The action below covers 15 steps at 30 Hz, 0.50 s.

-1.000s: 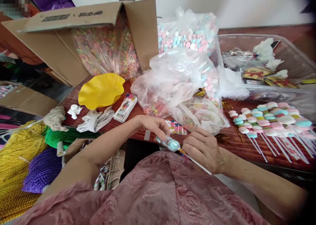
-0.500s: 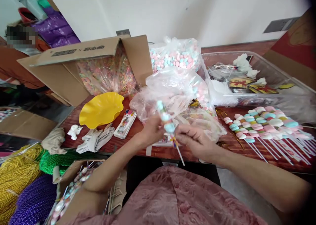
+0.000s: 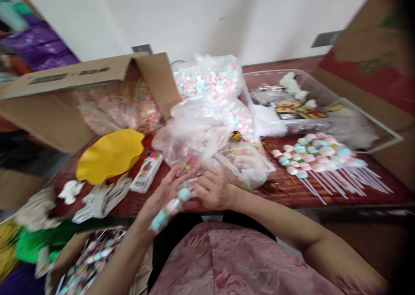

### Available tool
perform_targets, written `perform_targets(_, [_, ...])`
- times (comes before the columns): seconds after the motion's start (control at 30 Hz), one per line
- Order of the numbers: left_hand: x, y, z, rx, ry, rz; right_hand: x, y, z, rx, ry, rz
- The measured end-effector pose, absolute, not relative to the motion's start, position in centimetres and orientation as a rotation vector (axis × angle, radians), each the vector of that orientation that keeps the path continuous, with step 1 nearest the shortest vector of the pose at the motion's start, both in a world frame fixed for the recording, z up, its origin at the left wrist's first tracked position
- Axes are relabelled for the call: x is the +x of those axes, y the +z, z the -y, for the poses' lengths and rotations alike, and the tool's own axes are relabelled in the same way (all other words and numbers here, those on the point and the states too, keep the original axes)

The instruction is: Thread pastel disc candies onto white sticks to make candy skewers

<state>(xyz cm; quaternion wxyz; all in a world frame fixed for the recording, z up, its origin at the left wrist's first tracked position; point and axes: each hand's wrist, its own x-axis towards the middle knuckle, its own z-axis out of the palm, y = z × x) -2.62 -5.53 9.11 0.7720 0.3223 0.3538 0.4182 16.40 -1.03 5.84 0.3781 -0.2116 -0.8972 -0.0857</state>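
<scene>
left hand (image 3: 161,196) and right hand (image 3: 214,191) holding candy skewer (image 3: 170,207), plastic bag (image 3: 198,62) — pastel candies (image 3: 210,81)

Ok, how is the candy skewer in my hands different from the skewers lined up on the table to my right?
The held skewer is single, lifted between the left hand and right hand, slanting with its blue end lowest; the row of skewers is many, lying flat on the table, untouched, sticks pointing right. Both carry pastel pink and blue candies.
</scene>
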Motion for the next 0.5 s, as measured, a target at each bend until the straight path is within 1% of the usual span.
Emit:
perform_targets(0.1, [-4.1,7.8,6.8,0.771,0.739,-0.96,15.1,6.9,0.6,-0.506,-0.21,2.415])
perform_targets(0.13, [-4.5,7.2,7.1,0.846,0.691,-1.023,14.5,7.1,0.5,-0.511,-0.113,2.455])
perform_targets(0.17, [-4.8,6.6,7.3,0.965,0.684,-1.102,13.8,7.1,0.5,-0.542,0.062,2.469])
perform_targets(0.23, [-5.3,5.7,7.7,1.331,0.764,-1.292,12.1,6.6,1.0,-0.663,0.351,2.422])
perform_targets(0.33, [-6.4,4.9,8.1,1.967,0.862,-1.489,9.4,4.6,3.3,-0.79,0.592,2.32])
perform_targets(0.4, [-8.4,4.6,8.9,2.204,0.723,-1.542,8.5,3.6,5.1,-0.764,0.74,2.301])
perform_targets(0.5, [-14.0,4.7,11.6,2.229,0.324,-1.797,9.9,3.2,6.9,-0.694,0.858,2.304])
